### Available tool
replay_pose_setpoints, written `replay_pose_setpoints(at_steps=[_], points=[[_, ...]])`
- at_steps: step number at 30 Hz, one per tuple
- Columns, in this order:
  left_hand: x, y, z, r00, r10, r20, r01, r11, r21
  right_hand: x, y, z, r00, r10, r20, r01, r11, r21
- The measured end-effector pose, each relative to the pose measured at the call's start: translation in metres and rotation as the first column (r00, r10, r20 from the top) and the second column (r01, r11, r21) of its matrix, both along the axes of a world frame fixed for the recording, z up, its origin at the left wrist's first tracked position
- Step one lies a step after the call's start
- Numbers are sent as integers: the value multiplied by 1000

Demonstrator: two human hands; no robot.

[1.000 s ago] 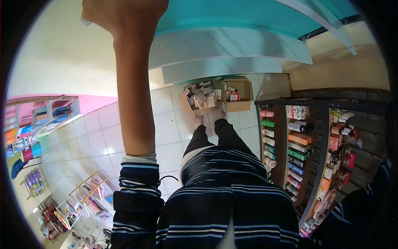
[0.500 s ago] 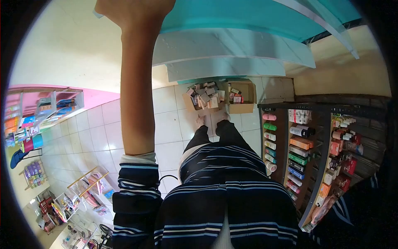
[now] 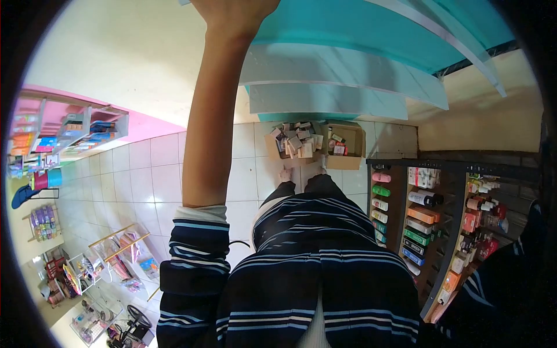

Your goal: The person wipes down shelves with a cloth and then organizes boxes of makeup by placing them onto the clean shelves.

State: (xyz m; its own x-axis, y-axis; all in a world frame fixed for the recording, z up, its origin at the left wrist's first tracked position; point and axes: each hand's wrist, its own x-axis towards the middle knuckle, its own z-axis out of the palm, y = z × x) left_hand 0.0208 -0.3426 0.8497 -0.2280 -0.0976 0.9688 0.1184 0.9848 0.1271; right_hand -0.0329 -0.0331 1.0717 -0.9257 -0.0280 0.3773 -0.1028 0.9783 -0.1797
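My left hand [image 3: 235, 16] reaches up to the top edge of the view, beside the pale wall and the turquoise shelf backing [image 3: 325, 23]. Its fingers lie beyond the frame, so whether it holds anything cannot be seen. White shelf boards [image 3: 342, 66] run to the right of the forearm. Of my right arm only the dark striped sleeve [image 3: 484, 290] shows, at the lower right beside a product rack; the right hand is not in view.
Two cardboard boxes stand on the tiled floor at my feet: one heaped with small cartons [image 3: 296, 141], another box [image 3: 343, 163] with a few packs. A rack of bottles and boxed goods [image 3: 418, 235] stands at right. Pink-backed shelves [image 3: 87, 124] are at left.
My left hand and forearm have swung to the right, closer to the turquoise shelving. The view has shifted a little, so the boxes and shelves sit slightly lower and further right.
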Motion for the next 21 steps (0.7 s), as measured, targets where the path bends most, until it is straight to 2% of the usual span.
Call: replay_pose_setpoints(at_steps=[7,15,19,20,21], points=[[2,-3,-2,999,-8,-37,8,1000,-5,-8,2,4,1000,-8,6,8,1000,15],[-1,-5,-3,999,-15,-39,15,1000,14,-31,63,28,986,-163,33,164,986,-8],[-3,-4,-4,997,-7,-72,7,1000,-4,-51,90,49,931,-356,84,361,930,-63],[-3,-4,-4,996,4,-85,-6,1000,-18,-57,93,53,899,-426,103,435,896,-88],[-3,-3,-4,996,1,-84,-2,1000,-16,-56,86,51,816,-561,139,577,801,-157]])
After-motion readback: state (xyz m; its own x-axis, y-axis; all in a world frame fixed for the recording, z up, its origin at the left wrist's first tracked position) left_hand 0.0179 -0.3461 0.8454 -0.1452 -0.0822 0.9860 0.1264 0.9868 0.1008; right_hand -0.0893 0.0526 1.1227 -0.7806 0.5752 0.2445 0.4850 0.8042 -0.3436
